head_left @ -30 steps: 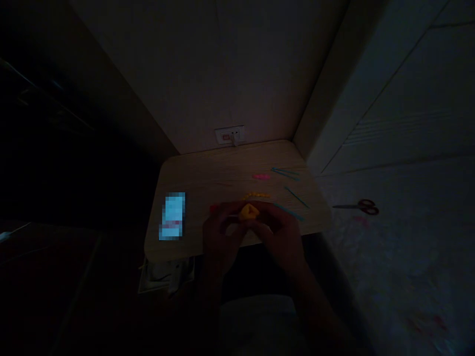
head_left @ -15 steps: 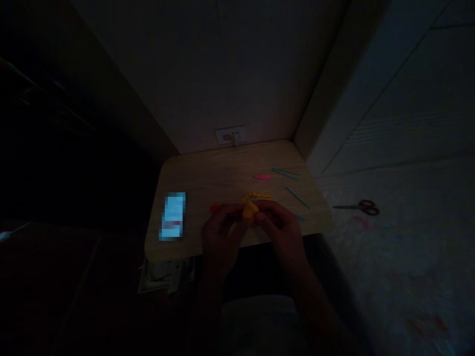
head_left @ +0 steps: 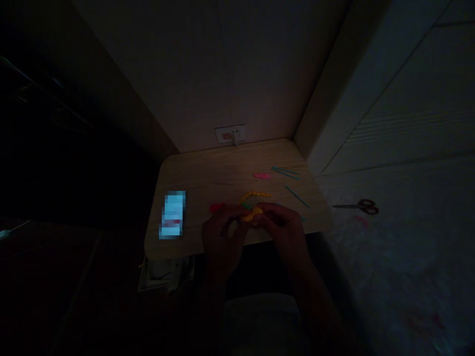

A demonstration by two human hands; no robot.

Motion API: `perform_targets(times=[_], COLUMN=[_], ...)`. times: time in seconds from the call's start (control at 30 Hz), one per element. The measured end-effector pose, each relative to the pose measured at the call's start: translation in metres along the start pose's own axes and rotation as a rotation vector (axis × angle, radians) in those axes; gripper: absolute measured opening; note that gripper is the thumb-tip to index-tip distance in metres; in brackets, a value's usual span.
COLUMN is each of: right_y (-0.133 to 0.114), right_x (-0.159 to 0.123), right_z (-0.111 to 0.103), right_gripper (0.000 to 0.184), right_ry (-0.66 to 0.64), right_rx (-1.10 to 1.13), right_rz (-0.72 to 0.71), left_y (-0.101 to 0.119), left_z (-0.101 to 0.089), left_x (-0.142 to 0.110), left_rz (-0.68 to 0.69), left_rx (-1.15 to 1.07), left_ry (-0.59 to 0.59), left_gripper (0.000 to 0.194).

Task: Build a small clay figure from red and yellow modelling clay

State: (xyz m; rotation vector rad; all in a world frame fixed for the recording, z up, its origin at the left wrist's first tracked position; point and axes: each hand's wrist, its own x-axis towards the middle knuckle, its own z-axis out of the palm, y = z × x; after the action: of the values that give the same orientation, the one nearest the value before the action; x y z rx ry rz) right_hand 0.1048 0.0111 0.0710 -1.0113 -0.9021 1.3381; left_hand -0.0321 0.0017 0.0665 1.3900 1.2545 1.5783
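Note:
Both hands meet over the near part of a small wooden table (head_left: 208, 173). Between their fingertips is a small yellow-orange piece (head_left: 254, 214), soft-looking, its exact kind unclear in the dim light. My left hand (head_left: 222, 232) pinches its left end, and my right hand (head_left: 284, 225) grips its right side. Just beyond the fingers lies a curved, bumpy yellow strand (head_left: 256, 194). A green bit (head_left: 245, 204) shows below the strand's left end. Beside my left fingers rests a red object (head_left: 216, 208), partly covered by that hand.
A lit phone (head_left: 172, 215) lies at the table's left. Further back are a pink piece (head_left: 261, 176) and thin blue-green sticks (head_left: 297, 196). Scissors (head_left: 359, 206) lie off to the right. A wall socket (head_left: 230, 134) holds a plug. Below the left edge is an open tray (head_left: 152, 284).
The yellow-orange piece has been turned between my fingers and now looks longer and flatter, slightly further right. The green bit has come into view. Both hands keep their hold.

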Motion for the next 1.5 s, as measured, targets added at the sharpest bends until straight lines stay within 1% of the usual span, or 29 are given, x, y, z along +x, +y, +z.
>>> perform_targets(times=[0.13, 0.27, 0.3, 0.37, 0.43, 0.53, 0.6, 0.7, 0.77, 0.8, 0.87, 0.93, 1.03, 1.13, 1.17, 1.23, 1.27, 1.3, 1.37, 1.4, 1.43, 1.5], right_y=[0.004, 0.011, 0.012, 0.012, 0.011, 0.008, 0.006, 0.002, 0.001, 0.001, 0.001, 0.002, 0.004, 0.003, 0.003, 0.001, 0.0, -0.001, -0.002, -0.002, -0.003, -0.004], right_x=[0.0, 0.001, 0.002, 0.003, 0.004, 0.006, 0.005, 0.001, -0.002, -0.004, -0.006, -0.006, -0.005, -0.004, -0.004, -0.004, -0.004, -0.004, -0.003, -0.003, -0.003, -0.001], right_z=[0.003, 0.003, 0.003, 0.002, -0.001, -0.006, -0.009, -0.009, -0.007, -0.007, -0.005, -0.005, -0.008, -0.012, -0.012, -0.013, -0.012, -0.012, -0.011, -0.011, -0.011, -0.01], right_gripper=[0.012, 0.019, 0.022, 0.027, 0.03, 0.027, 0.024, 0.019, 0.019, 0.022, 0.03, 0.031, 0.026, 0.023, 0.021, 0.018, 0.017, 0.016, 0.016, 0.017, 0.019, 0.024], right_ry=[0.021, 0.038, 0.035, 0.02, 0.013, 0.038, 0.078, 0.124, 0.111, 0.098, 0.068, 0.036, -0.043, -0.108, -0.12, -0.146, -0.16, -0.177, -0.198, -0.202, -0.2, -0.185], right_rx=[0.046, 0.121, 0.145, 0.184, 0.186, 0.113, 0.054, -0.061, -0.173, -0.229, -0.318, -0.35, -0.319, -0.245, -0.215, -0.156, -0.132, -0.111, -0.08, -0.074, -0.074, -0.079], right_rz=[0.03, 0.087, 0.107, 0.144, 0.149, 0.106, 0.05, -0.068, -0.131, -0.155, -0.193, -0.209, -0.179, -0.149, -0.136, -0.085, -0.048, -0.01, 0.048, 0.06, 0.065, 0.063], left_y=[0.001, -0.003, -0.005, -0.009, -0.012, -0.015, -0.013, -0.006, -0.002, 0.0, 0.0, -0.004, -0.011, -0.016, -0.016, -0.016, -0.016, -0.016, -0.016, -0.015, -0.015, -0.014], left_z=[0.002, 0.003, 0.002, 0.002, 0.0, -0.003, -0.003, 0.0, 0.002, 0.003, 0.004, 0.004, 0.002, 0.0, -0.001, -0.003, -0.004, -0.006, -0.009, -0.01, -0.01, -0.01], left_x=[0.003, 0.007, 0.008, 0.009, 0.009, 0.008, 0.008, 0.008, 0.008, 0.008, 0.007, 0.006, 0.005, 0.007, 0.008, 0.01, 0.011, 0.011, 0.012, 0.012, 0.012, 0.011], left_rz=[-0.13, -0.32, -0.356, -0.385, -0.387, -0.386, -0.372, -0.349, -0.345, -0.341, -0.337, -0.331, -0.308, -0.23, -0.213, -0.211, -0.222, -0.228, -0.213, -0.198, -0.176, -0.125], left_rx=[-0.087, -0.166, -0.191, -0.251, -0.308, -0.342, -0.307, -0.196, -0.136, -0.12, -0.104, -0.111, -0.145, -0.167, -0.177, -0.22, -0.246, -0.27, -0.298, -0.292, -0.279, -0.24], left_ry=[0.05, 0.087, 0.082, 0.083, 0.095, 0.094, 0.09, 0.125, 0.149, 0.158, 0.153, 0.133, 0.083, 0.04, 0.035, 0.011, -0.03, -0.095, -0.246, -0.3, -0.315, -0.243], left_gripper=[0.01, 0.021, 0.023, 0.027, 0.03, 0.031, 0.029, 0.026, 0.025, 0.025, 0.026, 0.026, 0.024, 0.026, 0.029, 0.042, 0.048, 0.051, 0.05, 0.047, 0.043, 0.035])
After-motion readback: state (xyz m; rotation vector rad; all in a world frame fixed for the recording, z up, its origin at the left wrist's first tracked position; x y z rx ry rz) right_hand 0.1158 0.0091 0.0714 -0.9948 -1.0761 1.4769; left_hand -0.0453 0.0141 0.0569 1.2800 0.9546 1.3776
